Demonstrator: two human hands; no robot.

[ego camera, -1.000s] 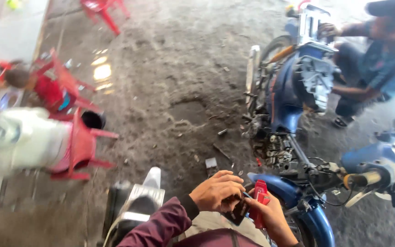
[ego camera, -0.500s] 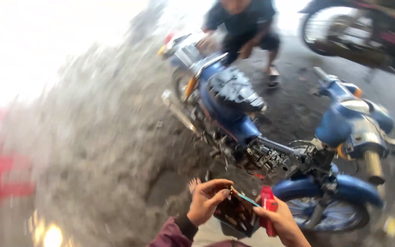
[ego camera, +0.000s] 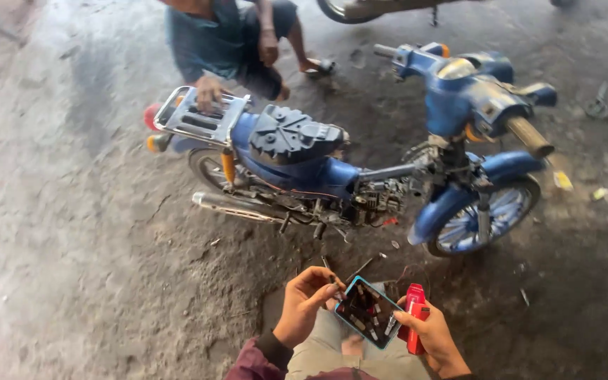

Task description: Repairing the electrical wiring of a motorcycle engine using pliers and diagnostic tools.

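Blue-rimmed box [ego camera: 367,312] now nearer red case [ego camera: 414,325]

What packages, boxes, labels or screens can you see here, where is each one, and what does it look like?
Small tray-like box: between the two hands, over the person's lap; rectangular, light blue rim, dark inside, holding small metal parts.
Red pack-like item: in the right hand, beside the box; narrow, bright red; its kind is unclear.
The left hand touches the box's left edge.
No screens or signs show.
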